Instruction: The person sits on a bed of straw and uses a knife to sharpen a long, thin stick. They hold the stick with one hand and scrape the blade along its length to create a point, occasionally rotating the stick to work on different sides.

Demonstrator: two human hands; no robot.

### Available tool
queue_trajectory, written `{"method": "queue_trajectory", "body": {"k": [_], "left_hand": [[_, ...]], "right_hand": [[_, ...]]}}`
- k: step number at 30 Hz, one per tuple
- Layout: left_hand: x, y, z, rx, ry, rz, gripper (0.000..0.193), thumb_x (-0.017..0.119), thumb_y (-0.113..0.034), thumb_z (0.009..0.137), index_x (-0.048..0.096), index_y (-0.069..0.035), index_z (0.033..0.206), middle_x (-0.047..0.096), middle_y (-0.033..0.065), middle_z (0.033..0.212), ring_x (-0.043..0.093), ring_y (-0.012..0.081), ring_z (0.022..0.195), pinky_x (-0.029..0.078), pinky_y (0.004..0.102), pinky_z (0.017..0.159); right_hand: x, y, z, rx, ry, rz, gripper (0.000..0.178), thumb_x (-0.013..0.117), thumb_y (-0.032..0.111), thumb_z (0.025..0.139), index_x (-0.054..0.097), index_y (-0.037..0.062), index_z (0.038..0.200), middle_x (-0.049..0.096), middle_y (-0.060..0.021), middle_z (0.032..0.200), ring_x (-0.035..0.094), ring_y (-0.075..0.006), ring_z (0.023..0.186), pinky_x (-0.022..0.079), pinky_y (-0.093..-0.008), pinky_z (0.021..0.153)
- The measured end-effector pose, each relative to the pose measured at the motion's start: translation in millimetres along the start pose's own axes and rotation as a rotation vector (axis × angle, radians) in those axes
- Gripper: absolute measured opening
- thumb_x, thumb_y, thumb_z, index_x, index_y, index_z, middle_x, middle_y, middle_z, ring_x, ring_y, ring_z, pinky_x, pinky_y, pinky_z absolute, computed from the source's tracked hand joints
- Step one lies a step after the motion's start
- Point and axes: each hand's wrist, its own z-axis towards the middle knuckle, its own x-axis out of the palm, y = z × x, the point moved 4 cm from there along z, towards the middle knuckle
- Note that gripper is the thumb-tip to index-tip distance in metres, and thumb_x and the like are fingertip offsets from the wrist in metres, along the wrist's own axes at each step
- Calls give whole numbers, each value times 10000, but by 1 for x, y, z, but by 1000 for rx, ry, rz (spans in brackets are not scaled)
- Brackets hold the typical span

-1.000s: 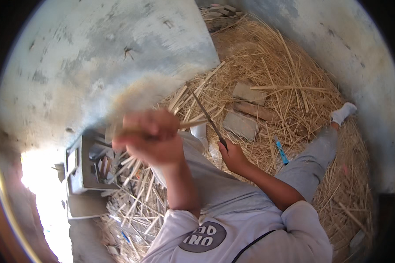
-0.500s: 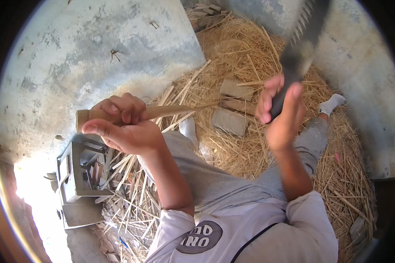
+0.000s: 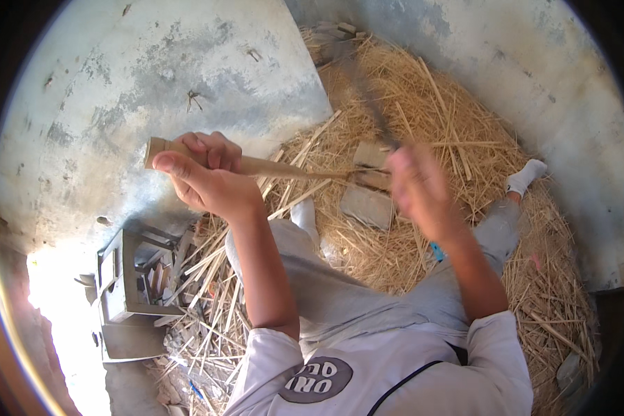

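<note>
My left hand (image 3: 218, 186) is wrapped round the thick end of a tapered, pale wooden stick (image 3: 281, 168), thumb along its near side. The stick points right, and its thin tip reaches the bricks on the straw-covered floor. My right hand (image 3: 424, 197), smeared by motion, is closed round the handle of a long dark blade (image 3: 373, 104). The blade slants up and left beyond the hand, over the straw, and is blurred to a thin streak. Its handle is mostly hidden in my fingers.
A grey brick (image 3: 367, 206) lies between my legs, with another block (image 3: 371, 154) behind it. Shavings and straw (image 3: 423, 90) cover the floor. At left stands a grey box-like frame (image 3: 121, 277) with wood scraps inside. Pale walls (image 3: 152, 62) close in on both sides.
The blade has swung from upper right, where its toothed edge showed, down and leftward. My right hand has lowered and moved slightly left. My left hand and the stick have shifted a little right.
</note>
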Motion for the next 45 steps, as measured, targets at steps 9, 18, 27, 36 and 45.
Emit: {"method": "queue_trajectory", "body": {"k": [9,18,27,36,45], "left_hand": [[8,-9,-12,3,-14,74,593,393,-661,959,393,-104,757,324,-27,568,316,51,465,245,215,403],[-15,-7,7,26,-3,-7,622,416,-697,931,390,-103,747,274,-42,537,267,61,448,233,218,399],[-6,-10,-4,0,235,-179,588,370,-667,959,350,-134,712,257,-45,504,221,74,397,212,242,351],[-28,-13,-11,3,653,-509,552,303,-655,974,388,-162,743,283,-31,490,155,70,378,124,253,336],[-19,-31,-22,88,413,-294,529,278,-569,1027,340,-139,727,240,-30,494,153,66,388,136,231,339]], "right_hand": [[92,-236,6,250,225,-295,523,389,487,1023,589,27,873,596,-88,654,583,-234,585,490,-366,564],[42,-110,10,149,354,-60,496,432,534,1008,487,90,794,417,8,519,353,-64,428,297,-271,407],[84,-248,8,248,155,-527,455,446,421,1018,544,-2,885,542,-129,659,565,-241,572,471,-385,550],[92,-184,-14,77,257,-115,415,463,374,1024,563,-20,937,554,-154,612,546,-260,525,449,-356,540],[72,-321,1,161,150,-500,462,467,433,1013,553,4,862,570,-182,594,551,-295,486,436,-381,489]]}}
